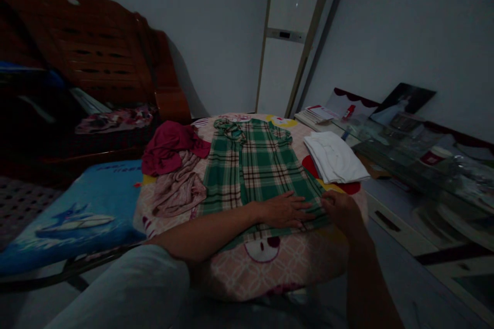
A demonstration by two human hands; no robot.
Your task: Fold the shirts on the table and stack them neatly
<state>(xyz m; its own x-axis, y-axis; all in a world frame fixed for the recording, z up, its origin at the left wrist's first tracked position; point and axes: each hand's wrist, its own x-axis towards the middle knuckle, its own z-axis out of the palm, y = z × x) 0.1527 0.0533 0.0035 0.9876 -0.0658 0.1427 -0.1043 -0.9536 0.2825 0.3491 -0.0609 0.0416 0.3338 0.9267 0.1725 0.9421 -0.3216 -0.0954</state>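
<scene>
A green plaid shirt (266, 162) with short ruffled sleeves lies spread out, its collar end away from me. My left hand (283, 209) rests flat on its lower part, fingers spread and pointing right. At the shirt's lower right edge, my right hand (340, 206) has its fingers closed together on the fabric. Beneath the shirt is a pink patterned cloth (266, 270) covering a round-edged table. White folded cloth (334, 157) lies to the right of the shirt. On the left are a crumpled dark red garment (173, 146) and a crumpled pinkish garment (179, 193).
A blue cushioned seat (96, 205) with a whale picture stands left of the table. Behind it is a carved wooden sofa (104, 56). A glass-topped cabinet (409, 164) with a paper cup (435, 157) runs along the right. A tall white air conditioner (283, 69) stands at the back.
</scene>
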